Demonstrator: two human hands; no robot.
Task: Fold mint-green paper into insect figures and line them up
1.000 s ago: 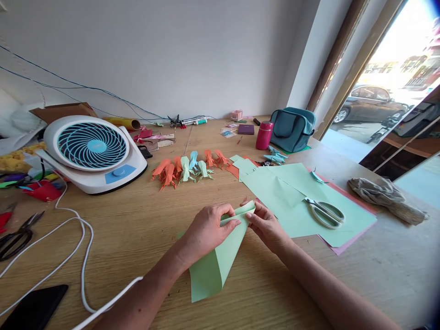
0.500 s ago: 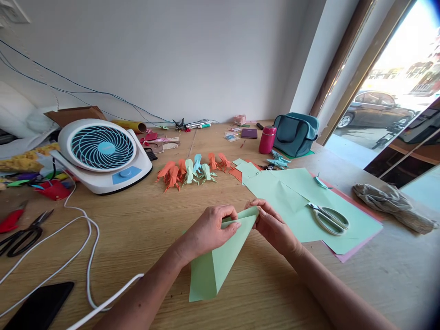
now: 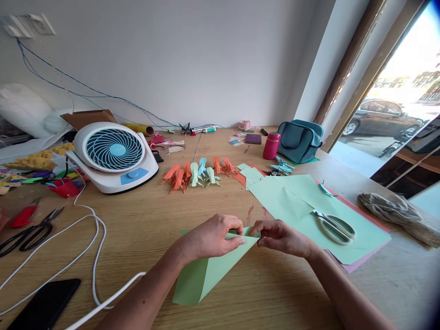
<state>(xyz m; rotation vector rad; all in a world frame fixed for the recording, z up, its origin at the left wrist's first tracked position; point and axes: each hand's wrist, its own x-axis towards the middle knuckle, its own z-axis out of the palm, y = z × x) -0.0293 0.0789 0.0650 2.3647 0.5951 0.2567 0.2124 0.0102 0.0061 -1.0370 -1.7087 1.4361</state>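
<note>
A light green sheet of paper [image 3: 209,272], folded over into a triangle, lies on the wooden table [image 3: 144,229] in front of me. My left hand [image 3: 213,238] pinches its upper edge near the tip, fingers closed on the paper. Right beside it, my right hand [image 3: 283,237] pinches the tip of the same sheet, fingers curled. The two hands nearly touch at the paper's far corner.
Green and pink paper sheets [image 3: 302,201] with white scissors [image 3: 335,225] lie at right. A row of folded paper figures [image 3: 195,173] sits behind. A white fan [image 3: 115,156], white cable [image 3: 85,238], black scissors [image 3: 29,233], phone [image 3: 44,305], teal bag [image 3: 299,141], red bottle [image 3: 271,145], cloth [image 3: 392,208].
Both hands and the folded green sheet sit lower and flatter against the table than before. The camera view has tilted up and to the left a little.
</note>
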